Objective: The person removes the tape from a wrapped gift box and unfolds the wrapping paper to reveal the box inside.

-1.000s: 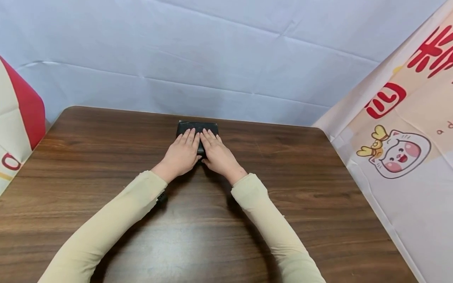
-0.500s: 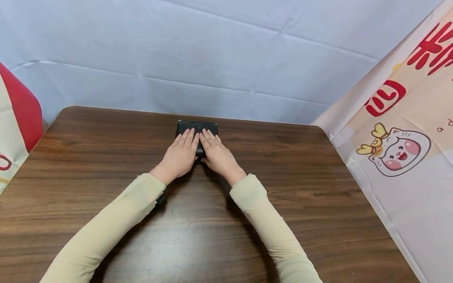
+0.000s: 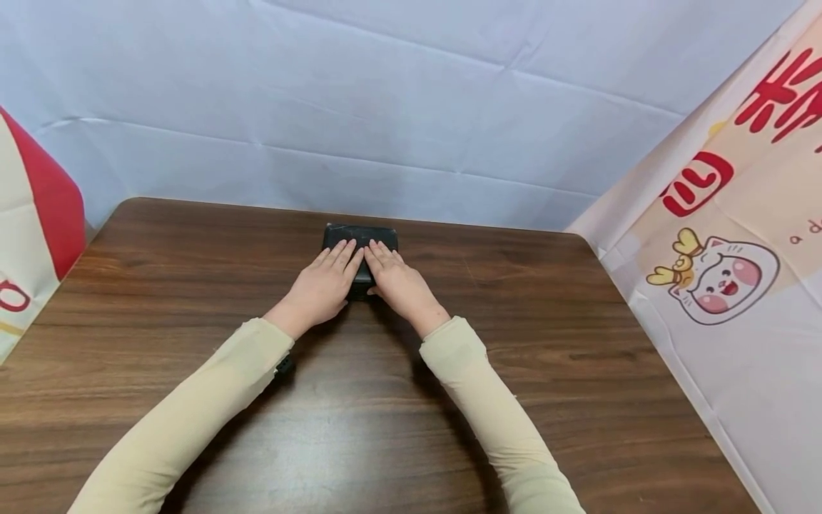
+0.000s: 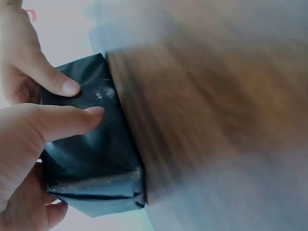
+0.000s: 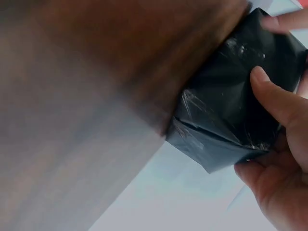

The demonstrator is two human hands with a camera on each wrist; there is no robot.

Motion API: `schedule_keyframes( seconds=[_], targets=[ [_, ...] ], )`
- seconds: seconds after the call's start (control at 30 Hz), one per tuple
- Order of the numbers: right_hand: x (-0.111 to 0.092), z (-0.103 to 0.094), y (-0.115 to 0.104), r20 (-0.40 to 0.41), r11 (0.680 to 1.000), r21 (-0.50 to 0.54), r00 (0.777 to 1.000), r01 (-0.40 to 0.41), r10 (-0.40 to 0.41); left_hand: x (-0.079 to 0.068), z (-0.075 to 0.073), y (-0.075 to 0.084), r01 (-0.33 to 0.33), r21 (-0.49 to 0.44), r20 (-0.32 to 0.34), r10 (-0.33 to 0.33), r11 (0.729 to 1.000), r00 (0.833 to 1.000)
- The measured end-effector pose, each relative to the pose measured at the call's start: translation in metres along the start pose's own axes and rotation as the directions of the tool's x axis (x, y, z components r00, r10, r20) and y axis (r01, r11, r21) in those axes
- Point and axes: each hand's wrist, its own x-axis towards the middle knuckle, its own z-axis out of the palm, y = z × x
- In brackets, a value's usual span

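Note:
A small box wrapped in glossy black film [image 3: 362,233] sits near the far edge of the wooden table. My left hand [image 3: 317,289] lies on its top with straight fingers, and my right hand [image 3: 403,284] rests beside it, the fingertips almost meeting. In the left wrist view, the left thumb [image 4: 72,120] presses the creased near face of the black box [image 4: 91,156], with the other thumb just above. From the right wrist, the right thumb [image 5: 276,98] touches that same face, and folded film shows at the box end [image 5: 202,147]. The box's underside is hidden.
Brown wood-grain table [image 3: 526,343] spreads around both arms. White cloth [image 3: 398,121] hangs behind the far edge. A printed banner [image 3: 726,278] stands at the right, and a red and white one [image 3: 45,193] at the left.
My left hand has slid slightly left and back toward me, and more of the box's near side shows between the hands. The right hand and the box have hardly moved.

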Motion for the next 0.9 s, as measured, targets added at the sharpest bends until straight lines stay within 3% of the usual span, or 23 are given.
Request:
schedule_keyframes(
  seconds=[0.1,0.3,0.47,0.57,0.67,0.8,0.9],
  targets=[
    [0.001,-0.008,0.003,0.049,1.0,0.006,0.999,0.001,-0.001,-0.003,-0.001,-0.001,-0.027,0.039,-0.024,0.028,0.999,0.999],
    [0.005,-0.024,0.01,0.119,0.992,0.125,0.993,0.002,-0.017,-0.006,-0.004,-0.001,-0.034,0.163,-0.052,0.043,0.986,0.998],
    [0.005,-0.03,0.014,0.141,0.973,0.23,0.99,-0.02,-0.013,-0.007,-0.005,-0.001,-0.019,0.206,-0.13,0.046,0.978,0.99],
    [0.002,-0.03,0.013,0.069,0.975,0.224,0.998,-0.011,-0.005,-0.007,-0.005,-0.003,-0.005,0.191,-0.18,0.041,0.982,0.983],
    [-0.005,-0.027,0.011,-0.059,0.989,0.143,0.998,0.022,-0.013,-0.006,-0.005,-0.006,0.001,0.169,-0.225,0.038,0.986,0.974],
    [-0.012,-0.02,0.008,-0.21,0.997,0.037,0.976,0.063,-0.054,-0.006,-0.008,-0.012,-0.009,0.146,-0.273,0.049,0.989,0.961],
    [-0.016,-0.014,0.006,-0.244,0.997,-0.028,0.967,0.074,-0.079,-0.005,-0.009,-0.012,-0.022,0.137,-0.272,0.059,0.99,0.961]
  ],
)
